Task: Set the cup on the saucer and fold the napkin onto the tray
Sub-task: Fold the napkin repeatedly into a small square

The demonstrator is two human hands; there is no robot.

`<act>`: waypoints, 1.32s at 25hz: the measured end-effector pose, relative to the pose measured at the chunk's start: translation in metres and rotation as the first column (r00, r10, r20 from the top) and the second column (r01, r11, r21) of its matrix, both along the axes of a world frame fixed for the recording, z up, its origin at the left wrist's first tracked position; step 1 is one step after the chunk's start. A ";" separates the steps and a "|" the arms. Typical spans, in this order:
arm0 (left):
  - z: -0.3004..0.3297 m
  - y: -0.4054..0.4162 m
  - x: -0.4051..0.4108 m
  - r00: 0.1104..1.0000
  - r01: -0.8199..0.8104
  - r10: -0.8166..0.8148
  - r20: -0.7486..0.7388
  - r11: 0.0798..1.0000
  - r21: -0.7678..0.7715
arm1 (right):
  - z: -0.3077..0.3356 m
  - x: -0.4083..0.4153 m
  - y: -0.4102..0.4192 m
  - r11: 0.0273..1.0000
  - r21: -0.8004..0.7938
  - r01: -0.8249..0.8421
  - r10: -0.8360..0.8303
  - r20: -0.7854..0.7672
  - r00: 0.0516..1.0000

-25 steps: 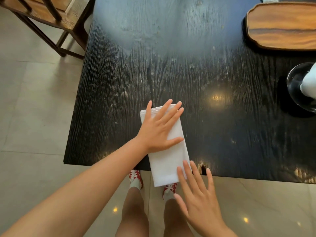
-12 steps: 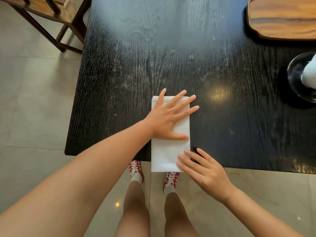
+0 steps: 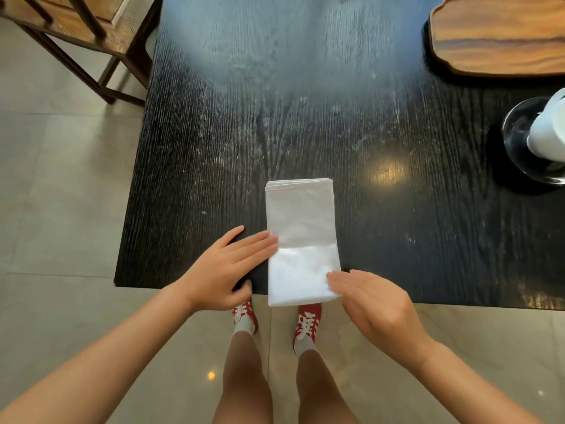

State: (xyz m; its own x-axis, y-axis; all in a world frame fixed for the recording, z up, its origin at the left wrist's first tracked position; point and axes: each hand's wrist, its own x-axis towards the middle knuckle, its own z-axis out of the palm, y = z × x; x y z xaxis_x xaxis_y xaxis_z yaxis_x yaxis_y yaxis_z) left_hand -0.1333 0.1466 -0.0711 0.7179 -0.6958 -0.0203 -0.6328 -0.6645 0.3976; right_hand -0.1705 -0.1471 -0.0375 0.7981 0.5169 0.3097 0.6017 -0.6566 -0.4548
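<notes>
A white napkin (image 3: 301,237), folded into a long narrow rectangle, lies on the black table (image 3: 305,102) with its near end hanging over the front edge. My left hand (image 3: 227,272) rests flat at its left side, fingertips touching the edge. At the napkin's near right corner my right hand (image 3: 371,296) has its fingertips on the cloth. A white cup (image 3: 550,130) stands on a dark glass saucer (image 3: 519,139) at the right edge of the view. The wooden tray (image 3: 501,35) sits at the far right.
A wooden chair (image 3: 82,35) stands off the table's far left corner. Tiled floor runs along the left and front of the table. My legs and red shoes show below the table's front edge.
My left hand slid off the top of the napkin to its left edge. My right hand moved up onto the near right corner. The napkin now lies straight.
</notes>
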 end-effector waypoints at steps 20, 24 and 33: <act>0.002 -0.086 0.000 0.470 -0.863 0.842 -0.265 0.374 -0.340 | 0.000 0.144 0.043 0.869 0.139 0.474 -0.357 -0.488 0.796; 0.004 -0.087 0.031 0.720 -0.690 0.688 0.089 0.724 -0.010 | -0.008 0.148 0.046 0.888 -0.002 0.460 -0.420 -0.410 0.810; -0.015 -0.090 0.046 0.778 -0.628 0.614 0.133 0.752 0.201 | -0.027 0.120 0.052 0.869 -0.485 0.100 -0.177 -0.117 0.977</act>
State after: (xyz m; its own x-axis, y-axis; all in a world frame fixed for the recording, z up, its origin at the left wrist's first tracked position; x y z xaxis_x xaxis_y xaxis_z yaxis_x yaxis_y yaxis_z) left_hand -0.0873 0.0565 -0.0860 0.9950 -0.0769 -0.0643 -0.0652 -0.9837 0.1678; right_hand -0.0506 -0.0955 -0.0643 0.8895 0.4507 -0.0756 0.4372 -0.8874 -0.1462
